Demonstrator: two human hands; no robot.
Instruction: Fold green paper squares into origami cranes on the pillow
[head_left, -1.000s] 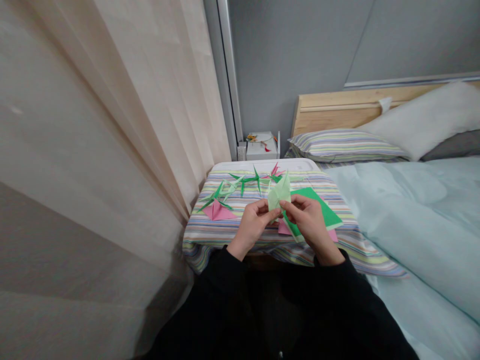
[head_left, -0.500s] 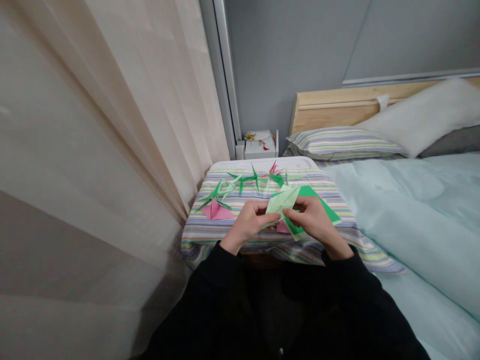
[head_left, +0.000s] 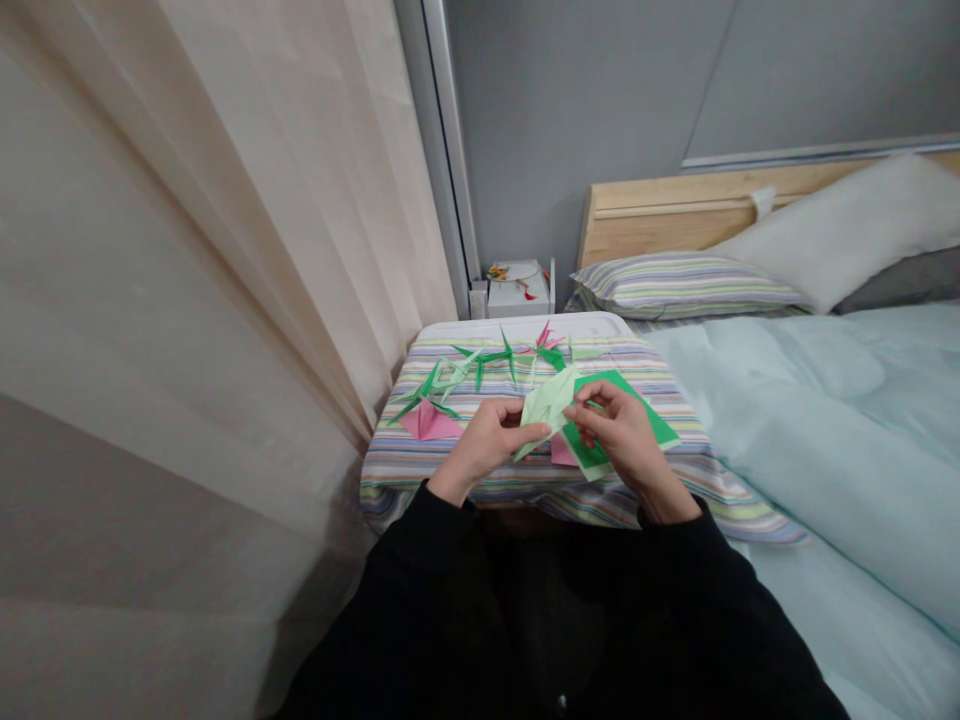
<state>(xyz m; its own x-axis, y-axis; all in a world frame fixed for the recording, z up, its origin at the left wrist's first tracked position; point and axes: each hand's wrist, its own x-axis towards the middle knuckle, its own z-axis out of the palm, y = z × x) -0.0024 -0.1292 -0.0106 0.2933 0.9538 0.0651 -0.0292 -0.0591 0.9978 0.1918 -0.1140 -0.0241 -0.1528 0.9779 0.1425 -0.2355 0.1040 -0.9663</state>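
Note:
A folded light green paper (head_left: 547,400) is pinched between the thumb and fingers of my left hand (head_left: 493,437). My right hand (head_left: 617,425) has its fingers drawn together at the paper's right edge, thumb and forefinger touching it. Beneath my right hand lies a stack of green paper sheets (head_left: 654,424) on the striped cloth. Part of a pink paper (head_left: 562,452) shows between my hands. Left of my left hand sits a folded pink paper (head_left: 430,421).
Several folded green and pink paper shapes (head_left: 491,356) stand along the back of the cloth-covered table (head_left: 390,468). A beige curtain (head_left: 300,200) hangs at left. The bed (head_left: 787,380) is at right, and a small white cabinet (head_left: 517,297) is behind.
The light green paper has tilted and shifted slightly left with my left hand. My right hand has moved from gripping its side to a fingertip hold at its right edge.

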